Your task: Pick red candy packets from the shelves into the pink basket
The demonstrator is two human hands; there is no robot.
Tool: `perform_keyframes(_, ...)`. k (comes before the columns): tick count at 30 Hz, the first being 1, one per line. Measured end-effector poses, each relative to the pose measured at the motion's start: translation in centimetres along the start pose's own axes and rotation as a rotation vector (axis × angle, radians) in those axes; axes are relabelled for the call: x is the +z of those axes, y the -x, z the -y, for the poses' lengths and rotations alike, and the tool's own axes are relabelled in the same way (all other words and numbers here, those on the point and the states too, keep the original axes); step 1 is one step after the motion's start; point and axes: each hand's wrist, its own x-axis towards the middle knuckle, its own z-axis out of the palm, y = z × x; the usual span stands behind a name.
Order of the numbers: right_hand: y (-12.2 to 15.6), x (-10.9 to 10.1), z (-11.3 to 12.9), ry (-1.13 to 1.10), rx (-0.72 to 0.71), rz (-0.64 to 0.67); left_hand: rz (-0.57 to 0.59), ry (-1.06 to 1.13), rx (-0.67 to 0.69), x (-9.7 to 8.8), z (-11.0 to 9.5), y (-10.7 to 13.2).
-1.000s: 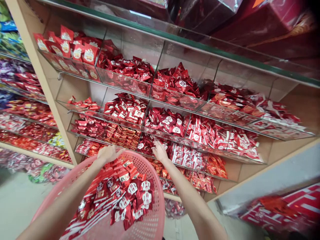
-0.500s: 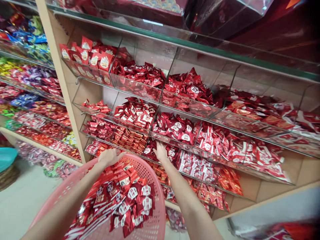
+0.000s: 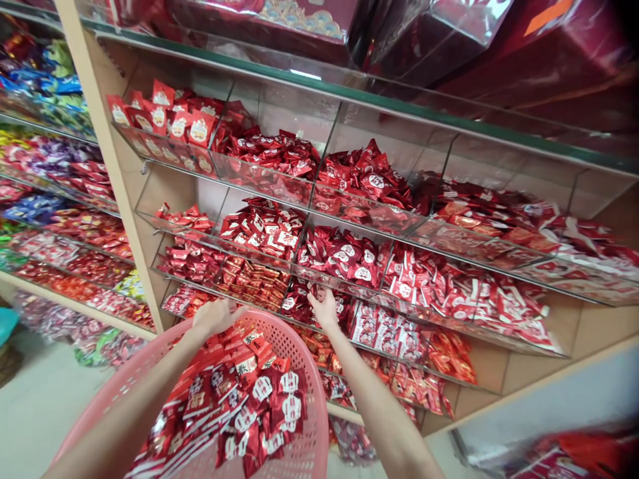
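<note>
My left hand grips the far rim of a pink plastic basket heaped with red wrapped candy packets. My right hand reaches up into a clear shelf bin of dark red packets, its fingers curled among them. What those fingers hold, if anything, is hidden. Directly above that hand sits another bin of red packets with white round labels.
Tiered clear acrylic bins of red sweets fill the wooden shelf unit. A wooden upright divides it from shelves of multicoloured sweets at the left. Red gift boxes stand on top. Pale floor lies below left.
My right hand has pushed a little further up into the bin and its fingers have curled. The view has swung slightly. My left hand keeps its hold on the basket.
</note>
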Motion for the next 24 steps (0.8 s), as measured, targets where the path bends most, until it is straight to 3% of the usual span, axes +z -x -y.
perform_keyframes(4, 3.3, -1.7, 0.8, -0.555, 0.232, 0.033, 0.003, -0.011, 0.012, -0.1, -0.4, -0.4)
perform_keyframes(7, 6.3, -3.5, 2.0, -0.966, 0.386, 0.198, 0.006, -0.009, 0.043, 0.0, -0.5, -0.7)
perform_keyframes(10, 8.7, -5.2, 3.3, -1.210, 0.452, 0.423, -0.003, -0.012, 0.057, 0.2, -0.5, -1.0)
perform_keyframes(14, 10.5, -6.3, 4.3, -1.284, 0.486, 0.670, 0.006, -0.019, 0.040, 0.4, -0.6, -1.2)
perform_keyframes(24, 12.1, -7.0, 4.9, -1.024, 0.510, 0.786, 0.032, -0.025, 0.030, 0.1, -1.0, -1.2)
